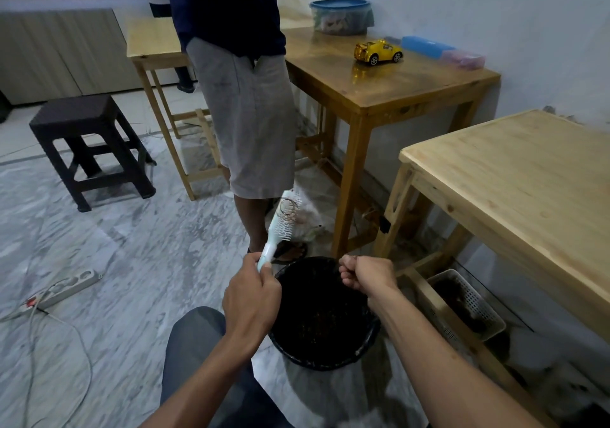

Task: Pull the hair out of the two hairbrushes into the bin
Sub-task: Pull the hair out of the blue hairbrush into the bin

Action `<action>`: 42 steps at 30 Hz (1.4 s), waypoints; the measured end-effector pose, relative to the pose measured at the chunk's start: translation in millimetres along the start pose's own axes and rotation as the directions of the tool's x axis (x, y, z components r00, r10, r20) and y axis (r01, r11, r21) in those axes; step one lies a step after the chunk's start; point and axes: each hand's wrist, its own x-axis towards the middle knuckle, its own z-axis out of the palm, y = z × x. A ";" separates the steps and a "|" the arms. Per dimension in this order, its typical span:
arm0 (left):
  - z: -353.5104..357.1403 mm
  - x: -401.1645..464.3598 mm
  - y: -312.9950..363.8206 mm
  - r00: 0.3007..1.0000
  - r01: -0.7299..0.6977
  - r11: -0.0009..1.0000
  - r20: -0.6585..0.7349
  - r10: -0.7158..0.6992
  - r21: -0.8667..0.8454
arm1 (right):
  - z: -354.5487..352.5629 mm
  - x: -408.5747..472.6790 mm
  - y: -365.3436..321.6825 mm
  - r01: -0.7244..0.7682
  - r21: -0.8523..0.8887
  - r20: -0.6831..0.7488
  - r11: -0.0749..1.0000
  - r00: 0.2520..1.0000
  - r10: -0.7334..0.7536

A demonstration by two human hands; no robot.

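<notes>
My left hand (pixel 252 292) grips the handle of a pale blue-green hairbrush (pixel 280 226), which points up and away, bristles to the right. A tangle of brown hair (pixel 287 206) clings near the brush tip. My right hand (pixel 363 274) is curled into a fist above the far rim of the black bin (pixel 363 348). It seems to pinch thin strands, though I cannot make them out clearly. The bin stands on the floor between my arms and looks dark inside. Only one hairbrush is in sight.
A person in grey shorts (pixel 254 124) stands just beyond the bin. Wooden tables (pixel 515 177) stand right and behind, one with a yellow toy car (pixel 378 52). A white basket (pixel 468 302) sits under the right table. A dark stool (pixel 89 144) and power strip (pixel 66 287) lie left.
</notes>
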 end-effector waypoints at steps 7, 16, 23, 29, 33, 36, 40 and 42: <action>-6.5 15.8 -0.6 0.993 0.043 0.997 -0.103 -0.050 -0.063 | -9.8 9.1 3.2 -0.062 0.081 -0.133 0.995 0.989 0.073; -2.9 2.1 5.4 0.994 -0.100 0.994 -0.037 0.099 -0.033 | -11.3 4.3 -4.6 0.044 -0.525 0.257 0.850 0.960 0.110; 5.2 -5.9 0.3 0.981 -0.194 0.980 0.022 0.193 0.037 | 3.1 -10.8 -30.9 0.271 -0.044 0.571 0.962 0.797 -0.198; 3.5 -5.0 0.7 0.975 -0.223 0.974 0.036 0.221 0.038 | 12.1 -8.3 -20.8 0.294 0.117 0.361 0.949 0.877 -0.317; -1.7 0.2 -4.2 0.992 -0.126 0.992 -0.021 0.127 0.020 | 3.5 -2.5 -13.1 0.278 0.145 0.210 0.950 0.929 -0.304; -7.3 8.9 -9.1 0.996 -0.028 0.999 -0.089 0.024 -0.046 | -7.3 4.3 -6.8 0.254 0.127 0.098 0.959 0.959 -0.267; -10.1 10.2 -6.8 0.997 -0.044 0.998 -0.072 0.040 -0.046 | -15.1 7.4 7.2 0.289 -0.183 0.193 0.940 0.948 -0.254; -8.2 7.7 -4.4 0.997 -0.057 0.997 -0.056 0.054 -0.045 | -15.4 8.7 7.1 0.319 -0.418 0.287 0.851 0.935 -0.209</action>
